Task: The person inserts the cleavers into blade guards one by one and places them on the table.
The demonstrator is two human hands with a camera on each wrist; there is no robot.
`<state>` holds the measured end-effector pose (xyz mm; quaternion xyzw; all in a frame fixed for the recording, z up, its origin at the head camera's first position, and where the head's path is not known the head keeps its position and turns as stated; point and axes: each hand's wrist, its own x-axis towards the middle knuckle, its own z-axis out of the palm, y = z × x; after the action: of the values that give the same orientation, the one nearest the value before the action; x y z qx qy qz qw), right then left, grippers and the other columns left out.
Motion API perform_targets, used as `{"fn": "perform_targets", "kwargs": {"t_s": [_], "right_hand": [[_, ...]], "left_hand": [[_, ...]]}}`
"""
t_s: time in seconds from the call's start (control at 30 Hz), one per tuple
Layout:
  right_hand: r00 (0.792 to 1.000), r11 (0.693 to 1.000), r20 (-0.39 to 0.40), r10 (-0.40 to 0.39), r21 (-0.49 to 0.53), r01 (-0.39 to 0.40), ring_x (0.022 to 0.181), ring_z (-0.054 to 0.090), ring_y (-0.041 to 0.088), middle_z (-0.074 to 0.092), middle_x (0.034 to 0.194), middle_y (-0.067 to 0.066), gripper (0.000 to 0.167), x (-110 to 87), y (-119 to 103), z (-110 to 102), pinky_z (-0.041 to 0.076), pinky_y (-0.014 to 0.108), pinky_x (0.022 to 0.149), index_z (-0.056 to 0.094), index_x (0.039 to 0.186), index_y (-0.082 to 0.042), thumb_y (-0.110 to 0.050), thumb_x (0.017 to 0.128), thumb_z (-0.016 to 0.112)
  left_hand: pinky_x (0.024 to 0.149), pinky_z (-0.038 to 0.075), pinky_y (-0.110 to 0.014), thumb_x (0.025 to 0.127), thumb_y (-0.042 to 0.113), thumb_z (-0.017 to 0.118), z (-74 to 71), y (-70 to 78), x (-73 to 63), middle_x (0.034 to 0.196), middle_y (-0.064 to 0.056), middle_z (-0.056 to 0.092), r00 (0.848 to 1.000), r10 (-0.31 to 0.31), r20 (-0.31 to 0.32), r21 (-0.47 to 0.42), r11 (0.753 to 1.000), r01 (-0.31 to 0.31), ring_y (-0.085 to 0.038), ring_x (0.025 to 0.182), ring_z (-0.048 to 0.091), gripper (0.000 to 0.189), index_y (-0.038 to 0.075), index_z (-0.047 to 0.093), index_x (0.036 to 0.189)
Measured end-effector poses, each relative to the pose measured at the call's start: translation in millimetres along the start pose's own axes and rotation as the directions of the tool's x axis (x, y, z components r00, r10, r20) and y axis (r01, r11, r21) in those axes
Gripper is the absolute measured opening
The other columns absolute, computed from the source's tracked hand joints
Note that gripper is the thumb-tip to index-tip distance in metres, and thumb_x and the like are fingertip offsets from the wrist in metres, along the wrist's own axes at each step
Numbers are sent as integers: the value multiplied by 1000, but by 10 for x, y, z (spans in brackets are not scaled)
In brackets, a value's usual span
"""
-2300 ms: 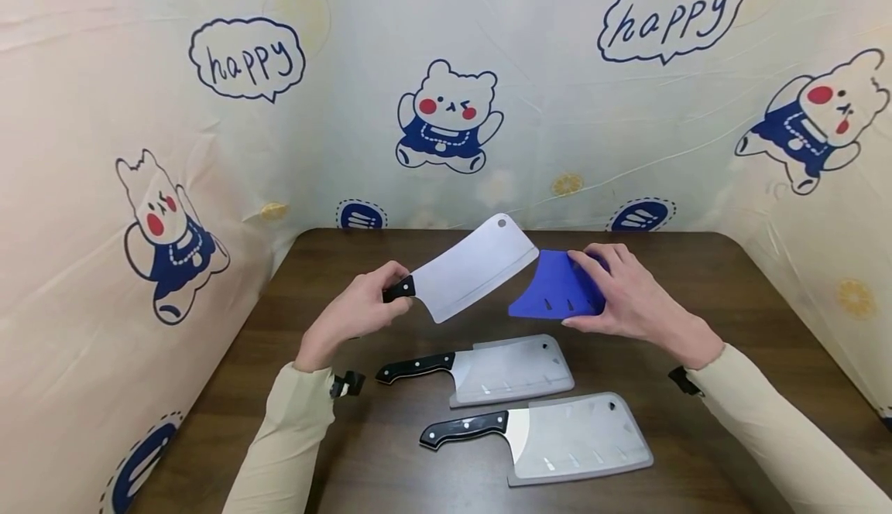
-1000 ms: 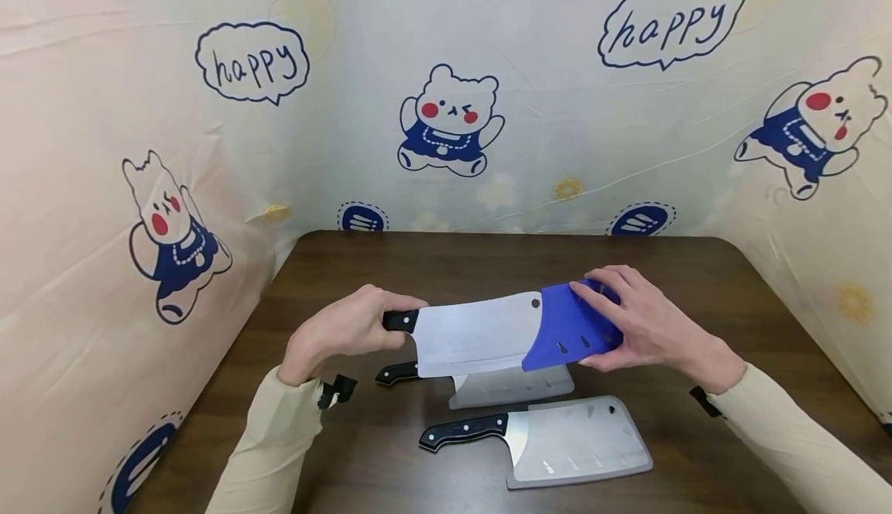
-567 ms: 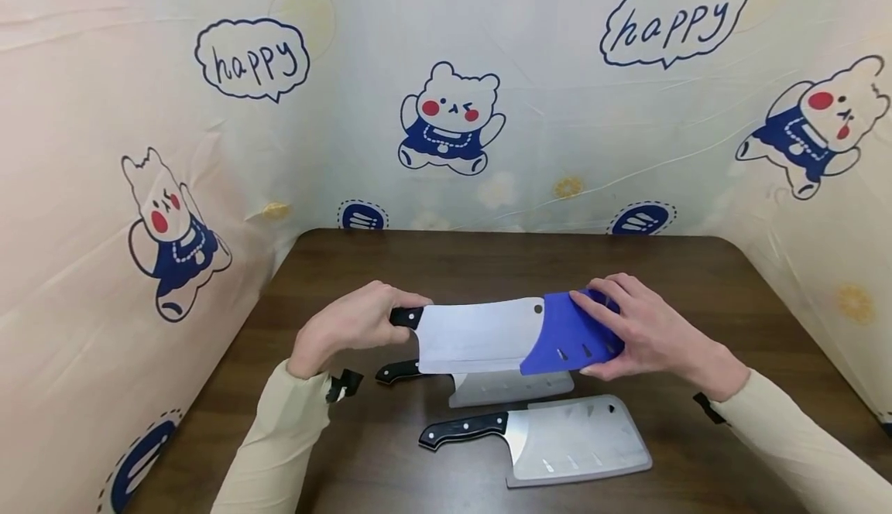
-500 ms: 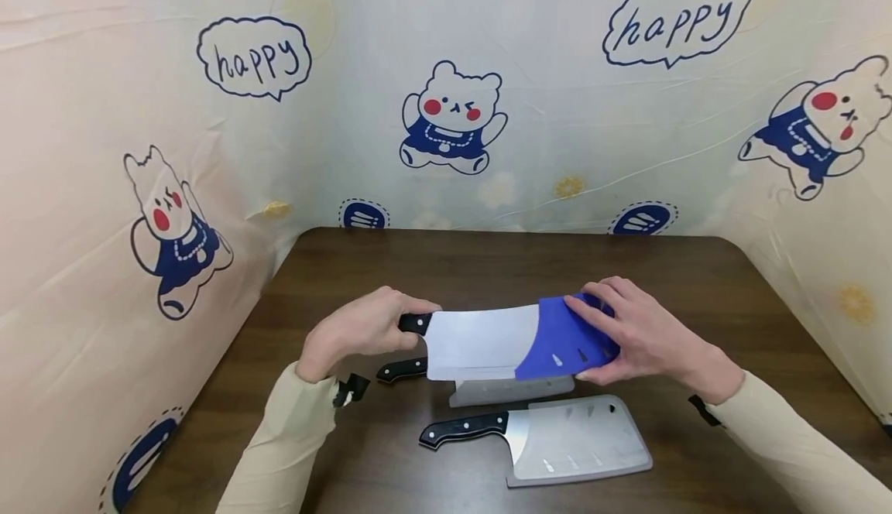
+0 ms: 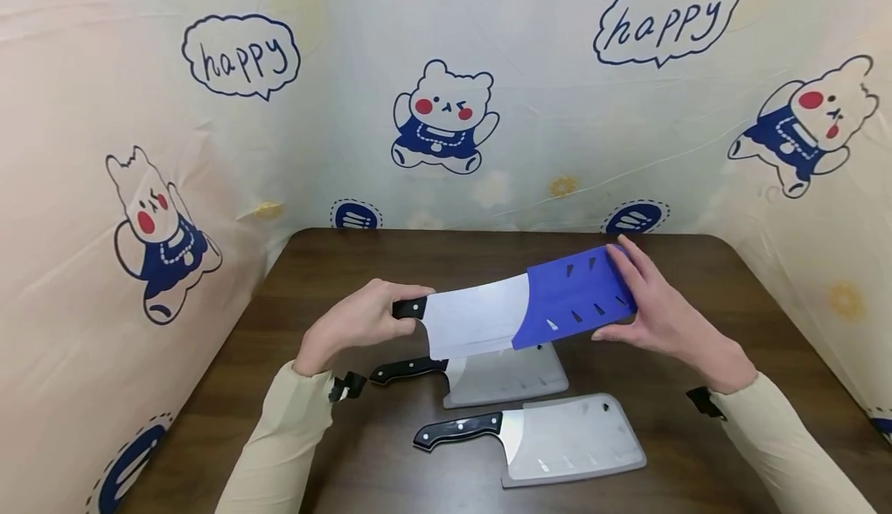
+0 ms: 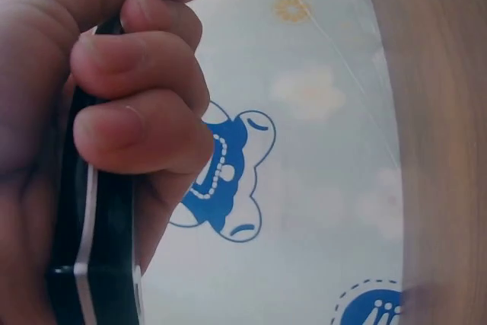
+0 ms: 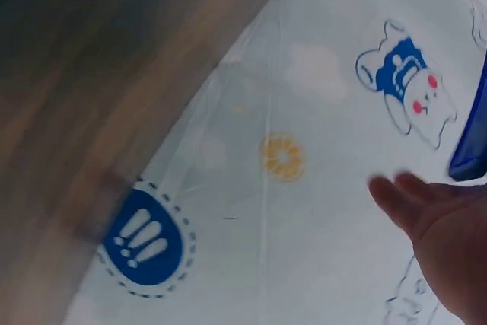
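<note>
My left hand grips the black handle of a cleaver, held above the table. In the left wrist view, curled fingers wrap that black handle. A blue blade sheath with small slots covers the far part of the blade, and bare metal shows between it and the handle. At the sheath's right end is my right hand, its fingers fairly straight along the end edge. The right wrist view shows extended fingers beside the blue sheath.
Two more cleavers lie on the brown wooden table, both in translucent sheaths: a rear one, partly behind the held blade, and a front one. A printed cloth surrounds the table's back and sides.
The blue sheath went from apart to touching the tip, then slid over much of the blade. The right hand has loosened from gripping the sheath and shifted to its end, which now tilts up.
</note>
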<state>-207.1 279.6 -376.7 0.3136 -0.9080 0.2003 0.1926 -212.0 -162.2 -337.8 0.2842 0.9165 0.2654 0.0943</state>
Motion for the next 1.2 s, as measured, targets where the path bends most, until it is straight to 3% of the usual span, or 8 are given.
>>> {"fn": "perform_targets", "kwargs": {"t_s": [0.1,0.17,0.4,0.53,0.7,0.9,1.07,1.2], "right_hand": [[998,990,-13,62,128,-60,134,35,45,20,160,20,132,-52,9,12,21,8,111,13,157,-10,-29,57,96],[996,981,-32,79,180,-72,133,36,44,23,158,21,132,-63,-7,33,16,1,105,13,158,-10,-25,57,96],[996,985,-55,69,163,-59,125,41,40,23,153,24,131,-49,-81,171,21,-2,99,15,157,-11,-24,56,96],[996,986,-72,61,162,-49,122,42,40,23,152,25,131,-56,-101,214,20,-2,99,16,157,-9,-22,54,97],[994,987,-87,59,156,-45,122,43,41,24,152,25,131,-62,-122,213,20,-3,99,17,157,-8,-23,54,97],[994,986,-76,81,149,-69,121,42,40,23,151,26,132,-92,-161,206,20,-2,98,17,157,-9,-23,53,97],[993,986,-86,82,150,-69,121,44,39,25,151,25,133,-70,-231,249,21,-2,98,19,156,-8,-23,50,98],[997,988,-53,51,148,-43,120,48,35,26,150,25,131,7,-427,391,39,11,100,19,156,-7,-32,54,97]], "left_hand": [[45,36,-23,87,11,65,3,-8,11,94,0,68,1000,-6,1,-14,1000,6,-10,42,36,53,16,56,139],[44,34,-23,87,11,65,10,-9,14,98,-1,69,1000,-13,1,-14,1000,13,-10,42,34,53,17,56,139],[44,33,-23,88,11,68,32,-6,-32,126,-8,67,999,-42,14,27,999,41,-9,40,28,54,17,55,140],[45,31,-22,88,12,70,23,8,-38,123,-8,68,999,-25,20,49,999,24,-8,41,27,53,14,56,139],[44,30,-21,88,13,72,27,3,-24,131,-10,64,1000,-7,28,54,999,5,-8,41,27,52,13,57,138],[47,32,-21,89,16,72,33,-3,-30,132,-8,64,997,59,43,53,997,-61,-5,48,38,49,14,59,136],[52,37,-20,89,16,73,52,5,-59,130,-6,65,998,55,40,54,997,-57,-5,54,44,48,16,60,135],[64,47,-22,91,25,70,156,103,7,123,-3,69,997,54,49,27,998,-55,-6,64,57,49,18,57,138]]}}
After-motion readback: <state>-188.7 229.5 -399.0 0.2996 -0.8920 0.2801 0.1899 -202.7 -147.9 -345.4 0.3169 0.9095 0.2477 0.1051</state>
